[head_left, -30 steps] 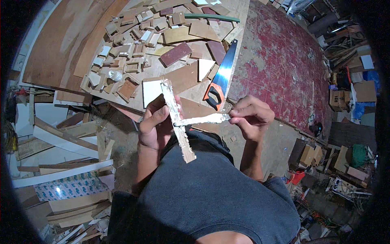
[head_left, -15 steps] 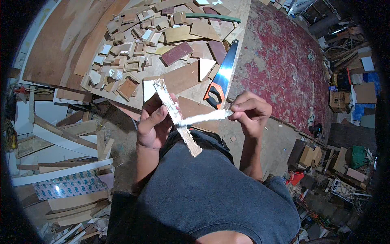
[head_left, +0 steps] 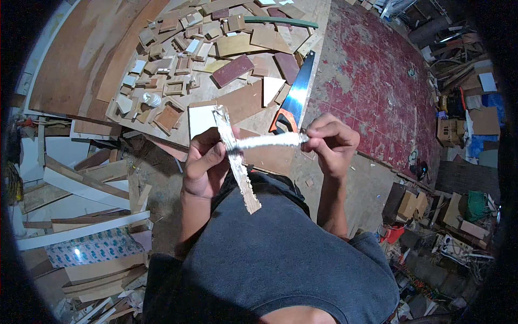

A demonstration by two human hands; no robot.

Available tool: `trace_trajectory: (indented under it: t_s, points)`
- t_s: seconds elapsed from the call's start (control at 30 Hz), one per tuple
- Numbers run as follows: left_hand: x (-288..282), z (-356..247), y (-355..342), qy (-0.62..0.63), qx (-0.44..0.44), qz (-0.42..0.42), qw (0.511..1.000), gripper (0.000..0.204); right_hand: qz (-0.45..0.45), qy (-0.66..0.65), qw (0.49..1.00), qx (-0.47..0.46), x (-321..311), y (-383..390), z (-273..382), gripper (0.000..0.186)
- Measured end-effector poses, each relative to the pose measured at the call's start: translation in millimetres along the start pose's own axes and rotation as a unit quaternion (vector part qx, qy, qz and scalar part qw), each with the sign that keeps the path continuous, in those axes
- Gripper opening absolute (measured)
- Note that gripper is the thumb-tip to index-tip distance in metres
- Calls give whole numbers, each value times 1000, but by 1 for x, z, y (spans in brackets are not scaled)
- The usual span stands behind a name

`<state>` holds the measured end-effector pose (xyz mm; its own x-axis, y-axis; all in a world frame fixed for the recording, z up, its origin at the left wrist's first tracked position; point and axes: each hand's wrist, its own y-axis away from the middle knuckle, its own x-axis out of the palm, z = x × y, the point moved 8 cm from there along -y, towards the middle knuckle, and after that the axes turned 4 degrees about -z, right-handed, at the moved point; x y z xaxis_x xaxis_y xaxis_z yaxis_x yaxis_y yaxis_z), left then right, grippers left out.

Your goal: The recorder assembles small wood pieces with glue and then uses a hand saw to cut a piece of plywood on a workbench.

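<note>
Pinching right grip (head_left: 335, 143), left grip (head_left: 203, 166) clasping strip (head_left: 246, 189)

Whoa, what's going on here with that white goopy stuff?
A person's left hand holds a narrow, rough-edged wooden strip smeared with white paste. The right hand pinches a thin, white-coated stick, its other end seeming to touch the strip. An orange-and-black-handled handsaw lies on the pale wooden worktop, near a maroon rectangular board.

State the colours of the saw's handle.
The handle is orange and black; head view shows it best.
</note>
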<state>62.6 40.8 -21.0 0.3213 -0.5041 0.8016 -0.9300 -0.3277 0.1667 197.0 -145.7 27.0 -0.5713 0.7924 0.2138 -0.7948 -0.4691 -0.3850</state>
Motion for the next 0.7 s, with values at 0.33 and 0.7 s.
trace_trajectory:
  t_s: [0.33,0.7]
  points:
    - [3,4,-2,-50,-27,26,998,36,6,127,988,-85,4,-15,8,11]
    - [10,5,-2,-75,-53,5,996,29,19,110,989,-100,-3,-16,8,9]
